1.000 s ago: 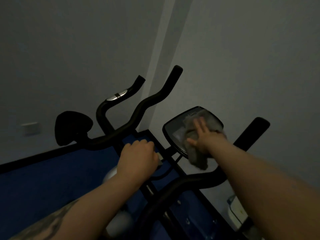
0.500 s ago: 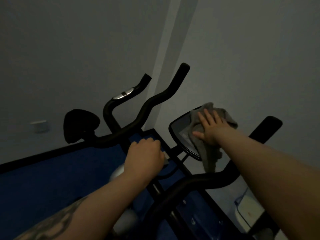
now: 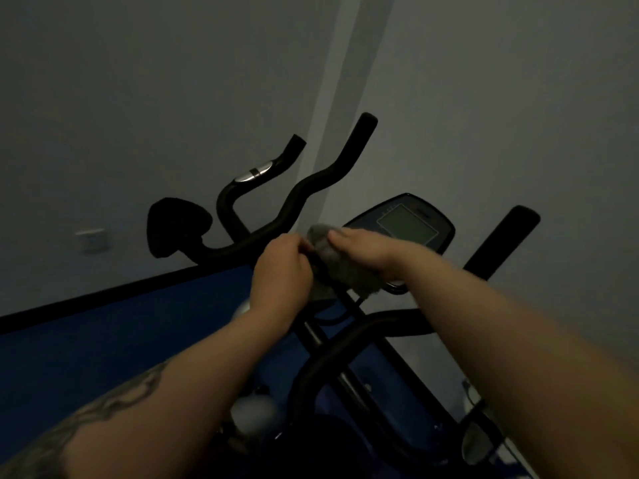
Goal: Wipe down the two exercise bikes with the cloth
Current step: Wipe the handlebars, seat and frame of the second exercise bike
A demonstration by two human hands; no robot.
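While the room lies in dim light, two grey walls meet at a corner (image 3: 340,98) in the upper middle of the frame, and a pale wall socket (image 3: 92,239) sits at the left edge. A black skirting strip (image 3: 103,295) runs along the left wall above the blue floor (image 3: 103,357), which fills the lower left.

At centre frame the nearer exercise bike (image 3: 345,354) shows its black handlebars curving across the lower middle, one grip reaching up to the right. Its console (image 3: 408,224) lies bare, the grey screen facing up, right of centre. The farther exercise bike (image 3: 301,195) stands behind it toward the left, with a black saddle (image 3: 176,226) and a silver patch on one bar.

The left hand (image 3: 281,274) has its fingers curled and meets the grey cloth (image 3: 340,267) at its left edge; whether it pinches the cloth or the bar beneath, I cannot tell. The right hand (image 3: 366,250) lies over the cloth with fingers extended flat, pressing it down just left of the console. The cloth bunches between the two hands over the handlebar stem.
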